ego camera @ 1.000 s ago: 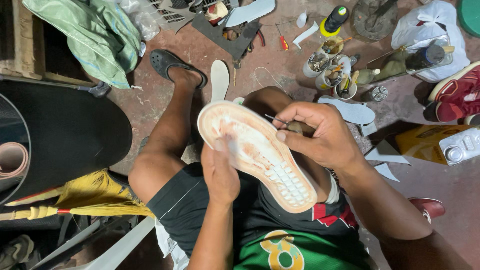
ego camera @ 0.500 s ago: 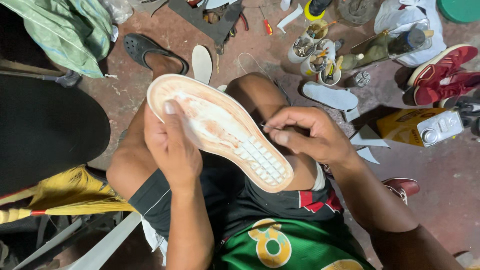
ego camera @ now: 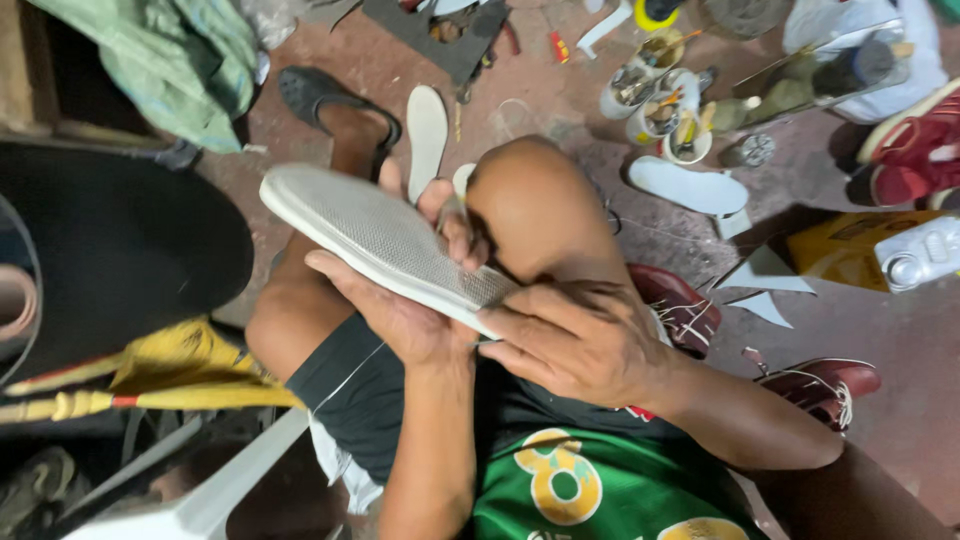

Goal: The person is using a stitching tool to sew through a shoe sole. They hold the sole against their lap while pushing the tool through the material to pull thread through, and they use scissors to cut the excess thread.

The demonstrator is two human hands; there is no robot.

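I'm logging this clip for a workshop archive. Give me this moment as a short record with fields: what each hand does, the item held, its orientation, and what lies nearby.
left hand: cradles the shoe sole from beneath, fingers wrapped over its edge
right hand: grips the sole's near end
shoe sole: pale, textured tread side up, held above the lap
nearby floor: white insole, small cups of tools, dark red shoe, black sandal on the foot

Shoe sole's (ego camera: pixel 385 235) near end, hidden under right hand (ego camera: pixel 580 345)
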